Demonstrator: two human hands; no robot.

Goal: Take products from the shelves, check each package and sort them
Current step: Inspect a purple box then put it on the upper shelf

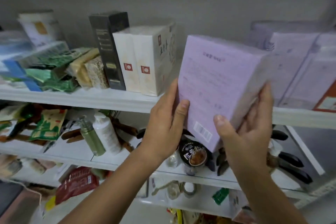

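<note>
Lilac box (216,85) gripped by left hand (163,123), right hand (243,129); print blurred, lower corner hidden.

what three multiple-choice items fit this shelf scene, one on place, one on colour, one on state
1. Where does the black box stand?
A. in the person's hands
B. on the upper shelf, just left of the white boxes
C. on the floor

2. What colour is the held box?
A. green
B. red
C. lilac

3. How is that box held?
A. by both hands, tilted
B. by one hand only
C. not at all, it lies flat on a shelf

Key: 1 B, it stands upright on the upper shelf with the white boxes at its right. 2 C, its printed face is pale lilac. 3 A, the left hand and right hand each grip a side, thumbs on its face.
</note>
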